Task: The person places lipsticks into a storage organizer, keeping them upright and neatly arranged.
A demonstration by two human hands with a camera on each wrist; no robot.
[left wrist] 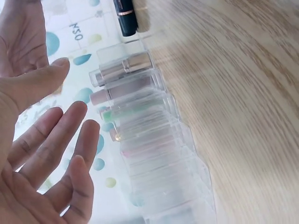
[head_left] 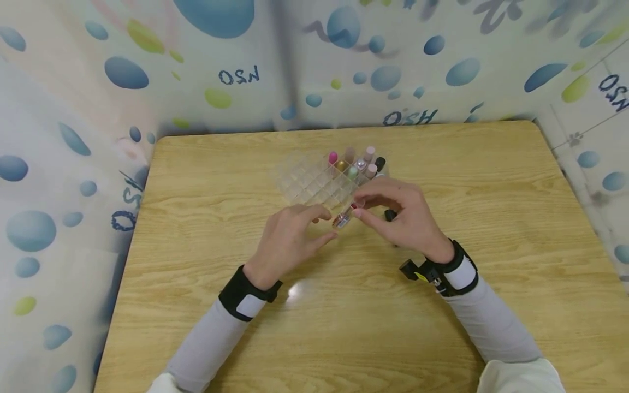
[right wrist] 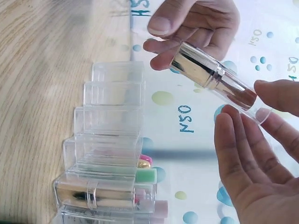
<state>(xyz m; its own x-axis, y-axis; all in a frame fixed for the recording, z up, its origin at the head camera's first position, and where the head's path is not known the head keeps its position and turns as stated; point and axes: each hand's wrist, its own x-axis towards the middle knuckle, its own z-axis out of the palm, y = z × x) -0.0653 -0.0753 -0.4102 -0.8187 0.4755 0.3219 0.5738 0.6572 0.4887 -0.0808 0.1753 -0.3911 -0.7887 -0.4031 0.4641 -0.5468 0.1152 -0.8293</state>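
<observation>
My right hand point(head_left: 404, 214) pinches a lipstick point(right wrist: 198, 70) by its clear cap end, between thumb and fingers. The tube has a shiny gold base and a reddish part that shows through the transparent cap. It tilts above the table, with the base toward my left hand point(head_left: 290, 237). That hand's fingers are spread and relaxed, its fingertips close to the gold base, gripping nothing. Just beyond both hands stands a clear tiered organizer point(head_left: 302, 177). Several lipsticks fill its right side, among them a pink-topped one point(head_left: 333, 157), a gold one point(head_left: 341, 165) and a mint-green one point(head_left: 352, 173).
A dark tube point(left wrist: 125, 18) with a gold band stands on the wooden table point(head_left: 221, 180) beside the organizer's right end, partly behind my right hand in the head view. A patterned curtain point(head_left: 295, 65) hangs along the table's far edge.
</observation>
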